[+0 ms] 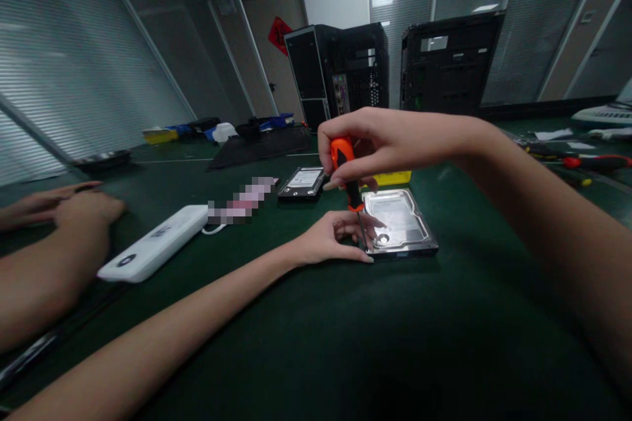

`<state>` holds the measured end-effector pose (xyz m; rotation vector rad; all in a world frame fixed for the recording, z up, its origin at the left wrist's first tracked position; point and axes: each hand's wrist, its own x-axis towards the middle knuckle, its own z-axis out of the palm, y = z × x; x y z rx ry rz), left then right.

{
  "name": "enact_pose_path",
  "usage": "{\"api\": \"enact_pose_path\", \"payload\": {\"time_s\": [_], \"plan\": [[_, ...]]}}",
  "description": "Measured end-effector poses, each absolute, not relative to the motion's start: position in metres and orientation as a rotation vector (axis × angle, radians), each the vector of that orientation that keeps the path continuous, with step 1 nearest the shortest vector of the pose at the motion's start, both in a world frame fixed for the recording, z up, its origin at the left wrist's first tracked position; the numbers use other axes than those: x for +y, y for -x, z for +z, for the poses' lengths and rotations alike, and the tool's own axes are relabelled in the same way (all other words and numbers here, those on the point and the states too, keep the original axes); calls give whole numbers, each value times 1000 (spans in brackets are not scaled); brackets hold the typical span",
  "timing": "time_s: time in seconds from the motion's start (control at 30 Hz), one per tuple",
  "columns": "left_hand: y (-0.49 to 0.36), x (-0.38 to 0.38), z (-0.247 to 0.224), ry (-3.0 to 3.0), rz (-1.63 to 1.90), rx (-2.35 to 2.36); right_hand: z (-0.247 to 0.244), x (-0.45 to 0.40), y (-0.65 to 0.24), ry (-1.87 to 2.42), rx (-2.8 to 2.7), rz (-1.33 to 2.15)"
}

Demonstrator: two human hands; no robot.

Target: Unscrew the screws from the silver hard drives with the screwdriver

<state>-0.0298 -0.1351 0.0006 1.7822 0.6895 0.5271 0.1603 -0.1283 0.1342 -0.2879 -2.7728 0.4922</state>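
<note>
My right hand (pixel 353 148) grips an orange and black screwdriver (pixel 342 152) by its handle, with the shaft pointing down. The screwdriver's tip meets the near left corner of a silver hard drive (pixel 402 220) lying flat on the green table (pixel 306 335). At the drive's left edge, my left hand (pixel 336 237) rests on the table with its thumb and fingers around that corner, steadying against it. A second hard drive (pixel 302 183), black with a white label, lies behind my left hand.
A white power bank (pixel 158 243) lies left, near another person's hands (pixel 74 204). Black computer cases (pixel 345 75) (pixel 449 66) stand at the back. A yellow object (pixel 392 178) sits behind the silver drive. Red-handled tools (pixel 597 162) lie at right; a dark mat (pixel 257 147) lies back left.
</note>
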Motion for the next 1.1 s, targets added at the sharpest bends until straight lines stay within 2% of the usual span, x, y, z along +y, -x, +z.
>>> {"api": "enact_pose_path", "payload": {"time_s": [1.1], "plan": [[27,-136,2,-1820,524,712,131,-128,-160,319,-2737,582]]}}
